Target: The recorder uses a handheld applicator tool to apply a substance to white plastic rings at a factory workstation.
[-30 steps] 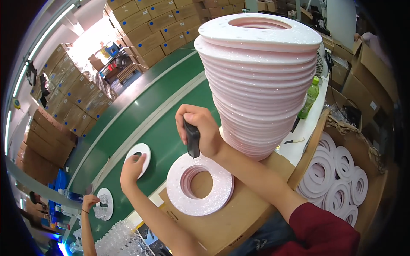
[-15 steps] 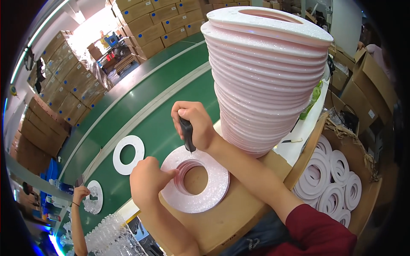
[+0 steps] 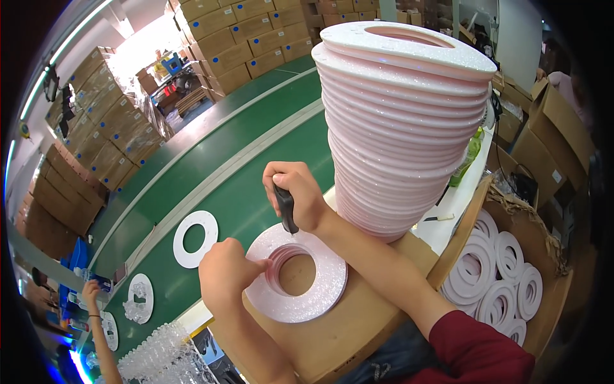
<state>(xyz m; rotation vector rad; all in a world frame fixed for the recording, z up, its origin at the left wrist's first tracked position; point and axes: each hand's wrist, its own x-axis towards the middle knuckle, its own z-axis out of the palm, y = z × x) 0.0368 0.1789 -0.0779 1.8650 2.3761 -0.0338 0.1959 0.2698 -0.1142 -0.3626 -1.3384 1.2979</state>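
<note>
A green conveyor belt point(image 3: 211, 185) runs away from me on my left, with stacks of brown cardboard cartons point(image 3: 256, 29) lined up beyond it. Right in front of me towers a tall stack of pink glittery foam rings point(image 3: 400, 128), wider at the top than at the base, standing on the brown board worktop point(image 3: 358, 326) just behind my right wrist. To my right an open cardboard box point(image 3: 511, 275) holds more foam rings lying overlapped.

On the worktop lies a single pink glittery foam ring point(image 3: 320, 281), flat, its near edge close to the board's front edge, and its far edge near the foot of the stack. Out on the belt, a white foam ring point(image 3: 195, 238) lies flat, well apart from my hands, and farther down the belt a smaller white ring point(image 3: 139, 297) carries a clear plastic piece. A heap of clear plastic pieces point(image 3: 163, 355) sits at the lower left.

My right hand point(image 3: 297, 195) is closed in a fist around a black-handled tool point(image 3: 285, 208), held upright with its tip down at the far inner edge of the single ring. My left hand point(image 3: 227, 272) is curled, fingers pressed together, the fingertips pushing against the left inner rim of that ring's hole. Another person's hand point(image 3: 89, 291) reaches onto the belt at the far lower left.
</note>
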